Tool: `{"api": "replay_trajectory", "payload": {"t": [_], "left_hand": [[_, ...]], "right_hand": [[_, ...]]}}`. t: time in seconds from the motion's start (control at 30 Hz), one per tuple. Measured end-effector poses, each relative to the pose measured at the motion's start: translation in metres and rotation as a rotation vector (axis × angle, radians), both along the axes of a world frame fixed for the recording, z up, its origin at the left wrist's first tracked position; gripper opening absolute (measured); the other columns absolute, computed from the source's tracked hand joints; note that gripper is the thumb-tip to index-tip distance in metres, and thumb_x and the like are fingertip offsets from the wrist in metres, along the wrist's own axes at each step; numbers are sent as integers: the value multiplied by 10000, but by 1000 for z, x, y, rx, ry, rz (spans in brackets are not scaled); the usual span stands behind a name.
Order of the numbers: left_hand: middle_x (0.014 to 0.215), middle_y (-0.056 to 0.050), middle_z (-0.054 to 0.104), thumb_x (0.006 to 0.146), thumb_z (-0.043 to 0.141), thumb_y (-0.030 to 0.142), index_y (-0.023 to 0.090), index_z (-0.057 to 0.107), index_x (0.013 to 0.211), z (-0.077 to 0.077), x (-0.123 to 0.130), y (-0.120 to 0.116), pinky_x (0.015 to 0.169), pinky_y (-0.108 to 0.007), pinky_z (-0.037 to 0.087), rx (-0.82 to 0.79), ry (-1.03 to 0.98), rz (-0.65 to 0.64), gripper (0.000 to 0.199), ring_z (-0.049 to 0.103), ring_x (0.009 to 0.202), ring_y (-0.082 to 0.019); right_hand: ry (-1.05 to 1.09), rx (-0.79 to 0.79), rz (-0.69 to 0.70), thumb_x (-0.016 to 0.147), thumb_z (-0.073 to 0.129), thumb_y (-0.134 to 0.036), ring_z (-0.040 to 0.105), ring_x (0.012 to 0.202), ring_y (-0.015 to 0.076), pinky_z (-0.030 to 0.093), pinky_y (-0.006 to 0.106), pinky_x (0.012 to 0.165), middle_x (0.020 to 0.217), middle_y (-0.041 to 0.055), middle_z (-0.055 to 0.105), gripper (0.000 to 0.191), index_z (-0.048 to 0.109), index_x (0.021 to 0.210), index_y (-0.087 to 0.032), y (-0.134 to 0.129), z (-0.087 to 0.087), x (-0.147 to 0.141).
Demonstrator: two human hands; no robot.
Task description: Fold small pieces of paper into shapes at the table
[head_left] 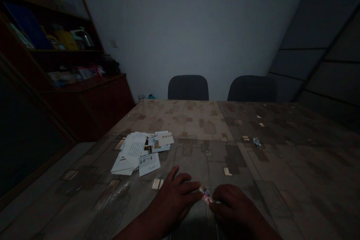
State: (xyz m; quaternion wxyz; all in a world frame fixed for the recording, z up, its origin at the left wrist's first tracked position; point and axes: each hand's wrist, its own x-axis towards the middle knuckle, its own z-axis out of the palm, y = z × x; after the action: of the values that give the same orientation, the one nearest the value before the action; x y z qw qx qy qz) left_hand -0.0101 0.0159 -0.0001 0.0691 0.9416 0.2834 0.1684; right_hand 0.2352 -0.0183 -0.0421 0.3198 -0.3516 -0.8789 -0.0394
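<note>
Low in the view, near the table's front edge, my left hand (180, 192) pinches one end of a small folded piece of printed paper (207, 195) with pink, white and dark patches. My right hand (231, 201) is closed on its other end, fingers curled. The paper spans the short gap between the two hands; what it is exactly is too dim and small to tell. Left of my left hand lies a loose pile of white printed cards (135, 152), overlapping at various angles. A small crumpled scrap (257, 142) sits farther off to the right.
A patterned cloth covers the table (194, 120). Two dark chairs (188, 87) stand at its far side before a pale wall. A reddish wooden cabinet (112, 93) with filled shelves rises at the left. Grey panels (306, 33) stand at the right.
</note>
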Motion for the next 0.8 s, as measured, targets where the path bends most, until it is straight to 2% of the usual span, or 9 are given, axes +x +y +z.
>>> {"api": "replay_trajectory", "payload": {"t": [0.1,0.13,0.23,0.4,0.57,0.7,0.8], "left_hand": [[1195,5,679,880,612,137,288,585,1187,-1,3,2,1093,-584,192,-20,-40,-4,344,565,1076,-234],[1166,-1,684,868,634,148,278,583,1185,-1,5,3,1097,-576,193,-32,-47,-3,347,569,1063,-227],[1051,-11,693,838,691,181,257,612,1128,-2,11,6,1093,-543,228,-35,-62,11,310,583,1012,-215],[880,10,688,870,682,219,247,667,976,-13,21,8,1064,-495,290,72,-173,52,111,601,860,-177],[789,18,667,913,623,189,230,668,899,-22,25,9,1056,-469,314,142,-229,76,62,593,779,-157],[780,5,653,902,595,140,208,661,866,-17,23,8,1050,-453,334,110,-221,67,102,589,787,-165],[837,-17,665,882,537,80,203,660,937,-7,21,5,1059,-456,323,16,-231,37,182,596,849,-180]], "right_hand": [[1,-154,45,914,518,-134,566,774,172,416,289,683,827,27,652,157,640,939,-230,-1,17,0],[45,-237,36,928,517,-135,573,787,169,422,288,701,843,25,663,156,636,974,-225,-1,22,-1],[136,-343,-21,908,584,-170,579,806,180,425,303,728,863,21,672,102,629,986,-217,0,33,-5],[49,-307,-67,798,694,-172,572,835,213,406,331,743,923,23,674,235,628,1016,-227,1,33,-9],[-8,-285,-120,785,707,-170,571,812,215,404,321,722,884,26,670,188,638,953,-222,0,34,-14],[21,-243,-113,876,626,-170,569,770,197,402,304,689,834,18,669,45,631,886,-213,1,33,-15],[83,-213,-100,958,530,-203,572,726,183,411,303,689,788,17,669,157,629,837,-206,3,31,-13]]}}
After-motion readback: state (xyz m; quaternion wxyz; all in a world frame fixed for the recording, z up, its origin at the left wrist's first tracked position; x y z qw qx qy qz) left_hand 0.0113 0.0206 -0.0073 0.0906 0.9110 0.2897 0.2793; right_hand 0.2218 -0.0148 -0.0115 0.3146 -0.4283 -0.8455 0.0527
